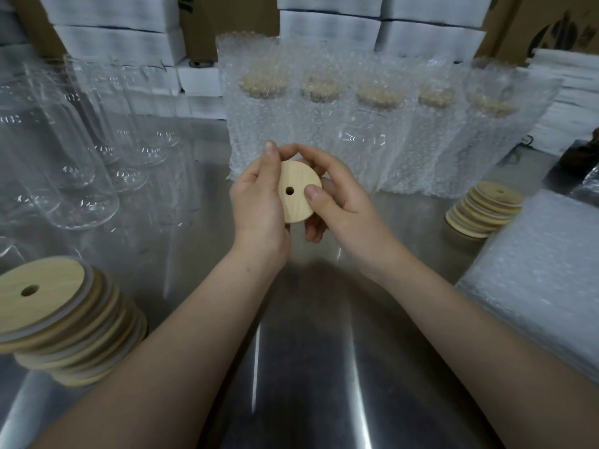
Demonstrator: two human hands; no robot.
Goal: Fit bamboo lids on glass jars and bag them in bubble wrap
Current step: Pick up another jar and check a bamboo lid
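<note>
Now a lid (299, 193) is held over the desk (308, 335), before the bagged jars (366, 134): its left edge is gripped by the left hand (256, 202), its right edge is pinched by the right hand (338, 197).

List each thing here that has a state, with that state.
bamboo lid: off any jar, held tilted between both hands
left hand: grips the lid's edge
right hand: pinches the lid, thumb on its face
bare glass jars: unbagged, no lids
wrapped jars: lidded, bagged, standing in a row
near lid stack: leaning
far lid stack: fanned
bubble wrap bags: flat, piled
</note>
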